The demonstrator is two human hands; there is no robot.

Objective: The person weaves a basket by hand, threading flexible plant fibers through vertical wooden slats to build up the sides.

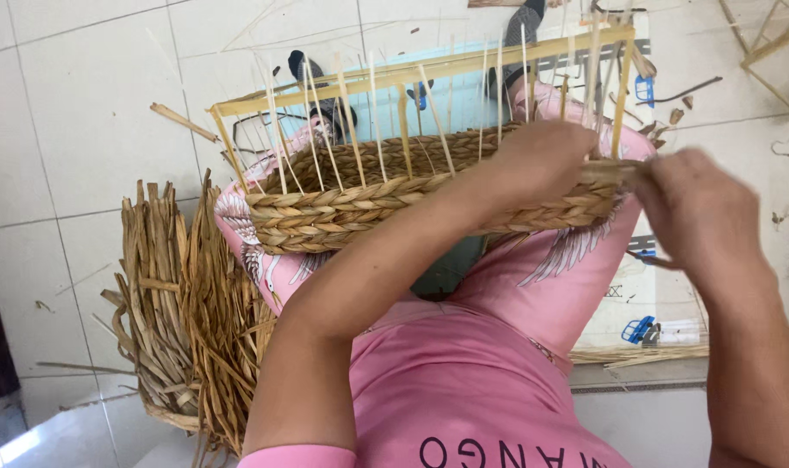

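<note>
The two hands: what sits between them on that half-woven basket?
In the head view, between the left hand and the right hand runs the basket's braided straw rim, with one upright corner post of its wooden frame.

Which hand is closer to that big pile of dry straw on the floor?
The left. The left hand rests on the woven basket, nearer the straw pile at the floor's left. The right hand grips the basket's far right corner.

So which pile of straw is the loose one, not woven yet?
The bundle lying on the floor tiles, at the left of the picture. Its strips lie loose and frayed, while the straw in the basket on the lap is braided into rows.
</note>
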